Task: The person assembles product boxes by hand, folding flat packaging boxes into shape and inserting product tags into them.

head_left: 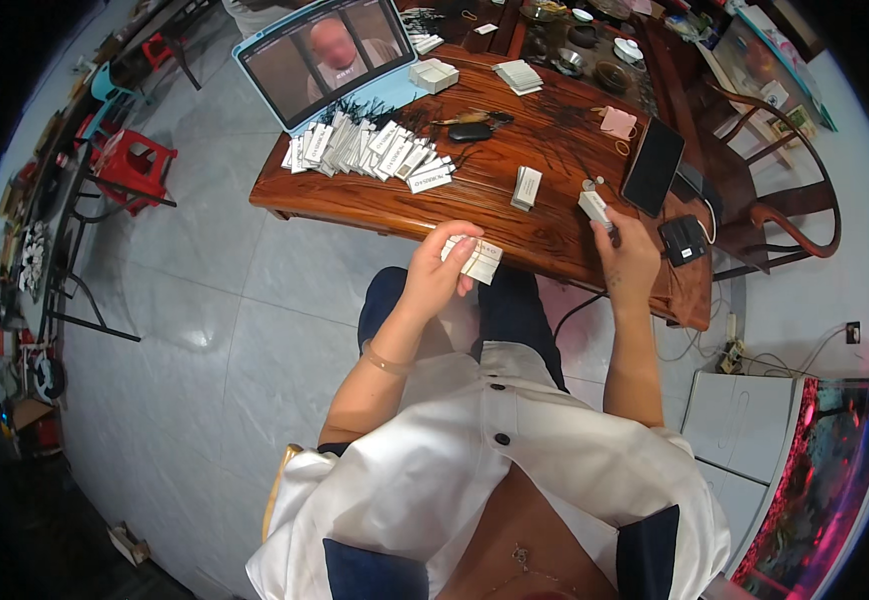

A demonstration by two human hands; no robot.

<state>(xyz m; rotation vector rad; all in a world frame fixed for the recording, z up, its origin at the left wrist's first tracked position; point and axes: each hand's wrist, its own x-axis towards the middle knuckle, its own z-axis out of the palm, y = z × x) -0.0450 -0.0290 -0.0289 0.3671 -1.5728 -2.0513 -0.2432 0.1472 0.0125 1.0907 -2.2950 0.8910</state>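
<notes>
The left hand (437,270) grips a tag bundle (481,263); the right hand (631,258) pinches a small stack (594,208) at the table's (490,198) right.

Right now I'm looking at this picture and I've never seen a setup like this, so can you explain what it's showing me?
There is no robot here, just a person's two bare hands. The one picture comes from a wide camera worn on the head, looking down, so straight edges bend near the rim.

The left hand holds a bundle of white cards. The right hand grips the near end of a small white stack; I can't tell whether that is lifted.

On the wooden table lie a loose heap of white cards, more stacks, and a dark flat device. A tablet in a light blue case stands at the far left.
</notes>
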